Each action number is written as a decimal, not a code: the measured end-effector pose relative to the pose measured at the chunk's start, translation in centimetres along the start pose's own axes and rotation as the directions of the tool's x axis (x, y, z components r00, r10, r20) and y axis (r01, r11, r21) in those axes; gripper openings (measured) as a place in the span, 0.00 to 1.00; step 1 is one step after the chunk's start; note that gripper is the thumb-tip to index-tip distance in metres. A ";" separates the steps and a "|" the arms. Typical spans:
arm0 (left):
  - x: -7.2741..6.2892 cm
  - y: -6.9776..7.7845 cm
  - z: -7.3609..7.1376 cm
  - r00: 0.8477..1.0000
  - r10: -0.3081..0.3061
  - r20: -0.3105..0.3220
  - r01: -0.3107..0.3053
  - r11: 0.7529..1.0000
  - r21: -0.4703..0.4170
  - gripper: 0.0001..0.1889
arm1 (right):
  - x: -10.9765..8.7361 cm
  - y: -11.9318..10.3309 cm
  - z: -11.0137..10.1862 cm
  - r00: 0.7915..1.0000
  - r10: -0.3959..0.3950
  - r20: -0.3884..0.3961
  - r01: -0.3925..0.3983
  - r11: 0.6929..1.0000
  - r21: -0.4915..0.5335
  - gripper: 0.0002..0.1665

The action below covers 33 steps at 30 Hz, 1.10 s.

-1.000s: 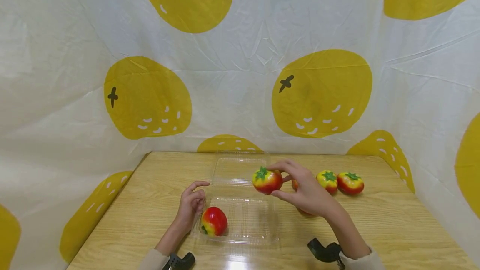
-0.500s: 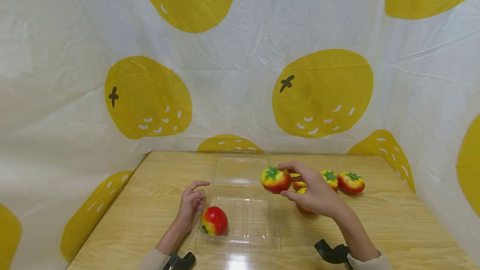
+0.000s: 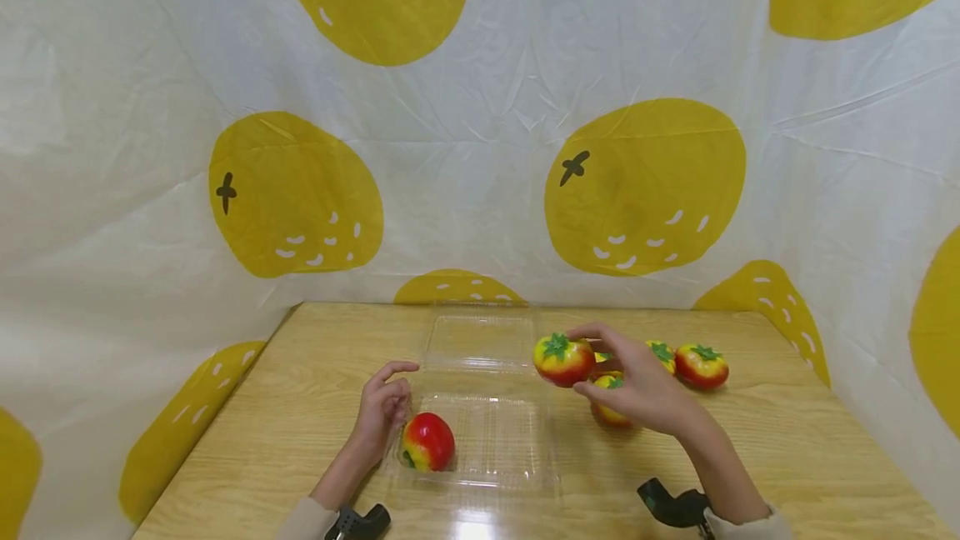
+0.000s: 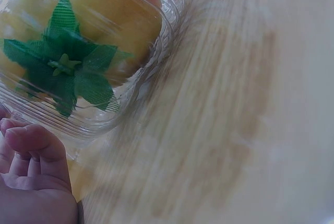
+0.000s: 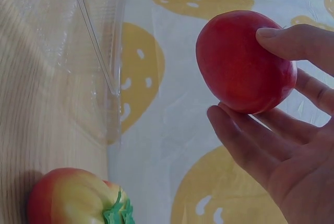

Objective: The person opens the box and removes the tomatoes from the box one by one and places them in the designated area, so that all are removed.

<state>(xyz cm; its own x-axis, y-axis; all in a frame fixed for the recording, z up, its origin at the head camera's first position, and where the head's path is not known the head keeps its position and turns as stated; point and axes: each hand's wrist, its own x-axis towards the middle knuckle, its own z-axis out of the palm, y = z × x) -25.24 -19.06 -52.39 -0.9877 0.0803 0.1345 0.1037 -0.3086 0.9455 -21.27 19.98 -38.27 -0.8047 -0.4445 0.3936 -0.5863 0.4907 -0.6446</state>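
My right hand (image 3: 637,386) holds a red-and-yellow toy tomato (image 3: 564,360) between thumb and fingers, above the table, its green leafy top facing up. In the right wrist view, the held tomato (image 5: 245,62) shows its smooth red side. Below stands a clear plastic clamshell box (image 3: 498,440) with its lid (image 3: 480,340) laid back. One toy tomato (image 3: 429,442) lies tipped over at the left inside it. My left hand (image 3: 381,411) rests beside the box's left edge, index finger extended and the other fingers loosely curled. The left wrist view shows its fingers (image 4: 39,153) near the box's corner.
Several more toy tomatoes stand right of the box, including one at the far right (image 3: 702,366) and a nearer one (image 3: 613,400) partly behind my right hand. The wooden table (image 3: 750,457) ends at a white curtain (image 3: 465,190) printed with yellow fruit.
My right hand has moved to the right with the held tomato, from beside the box's lid toward the other tomatoes. The left hand and the box stay where they were.
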 end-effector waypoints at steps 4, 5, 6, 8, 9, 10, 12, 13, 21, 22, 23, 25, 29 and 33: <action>0.0 0.1 0.0 1.000 -0.004 -0.002 0.004 1.000 -0.004 0.16 | -0.1 0.1 -0.3 1.000 0.011 0.001 -0.011 0.999 0.037 0.35; 0.0 0.1 0.0 1.000 -0.005 -0.002 0.005 1.000 -0.005 0.16 | -0.1 0.1 -0.4 1.000 0.015 0.001 -0.015 0.999 0.047 0.35; 0.1 0.1 0.0 1.000 -0.005 -0.002 0.005 1.000 -0.007 0.16 | -0.2 0.1 -0.5 1.000 0.017 0.000 -0.017 0.998 0.058 0.35; 0.1 0.1 0.1 1.000 -0.005 -0.002 0.005 1.000 -0.007 0.16 | -0.2 0.2 -0.6 1.000 0.026 -0.001 -0.026 0.997 0.068 0.34; 0.1 0.1 0.1 1.000 -0.005 -0.002 0.005 1.000 -0.006 0.16 | -0.3 0.2 -0.7 1.000 0.031 -0.001 -0.030 0.997 0.069 0.34; 0.1 0.1 0.1 1.000 -0.003 -0.002 0.003 1.000 -0.004 0.16 | -0.3 0.3 -0.8 0.999 0.033 -0.003 -0.032 0.997 0.068 0.34; 0.0 0.1 0.1 1.000 -0.002 -0.003 0.002 1.000 -0.001 0.16 | -0.4 0.4 -1.0 0.999 0.039 -0.009 -0.038 0.997 0.063 0.34; 0.0 0.1 0.1 1.000 -0.002 -0.005 0.002 1.000 0.003 0.15 | -0.4 0.5 -1.1 0.999 0.044 -0.011 -0.043 0.997 0.061 0.34; -0.1 0.2 0.1 1.000 -0.001 -0.011 0.001 1.000 0.019 0.15 | -0.6 1.1 -1.7 0.998 0.067 -0.019 -0.065 0.994 0.087 0.35; -0.1 0.2 0.1 1.000 0.000 -0.012 0.000 1.000 0.017 0.15 | -0.6 1.2 -1.8 0.998 0.066 -0.020 -0.064 0.994 0.088 0.35; -0.1 0.2 0.1 1.000 0.001 -0.013 -0.001 1.000 0.014 0.16 | -0.7 1.2 -1.9 0.998 0.067 -0.021 -0.065 0.994 0.085 0.35; -0.1 0.2 0.2 1.000 0.000 -0.015 0.000 1.000 0.007 0.16 | -0.7 1.3 -2.1 0.997 0.071 -0.023 -0.069 0.995 0.077 0.35; -0.1 0.2 0.2 1.000 -0.005 -0.017 0.006 1.000 0.002 0.16 | -0.9 1.4 -2.5 0.995 0.093 -0.029 -0.091 0.993 0.072 0.34; -0.1 0.1 0.0 1.000 -0.010 -0.010 0.010 1.000 0.012 0.15 | -1.2 1.5 -2.9 0.993 0.109 -0.051 -0.106 0.992 0.061 0.34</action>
<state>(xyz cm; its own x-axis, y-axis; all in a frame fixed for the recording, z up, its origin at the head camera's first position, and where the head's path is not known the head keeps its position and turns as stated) -25.11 -19.07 -52.25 -0.9899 0.0735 0.1216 0.0947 -0.2968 0.9502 -21.43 23.38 -37.82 -0.8675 -0.3496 0.3539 -0.4910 0.4879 -0.7217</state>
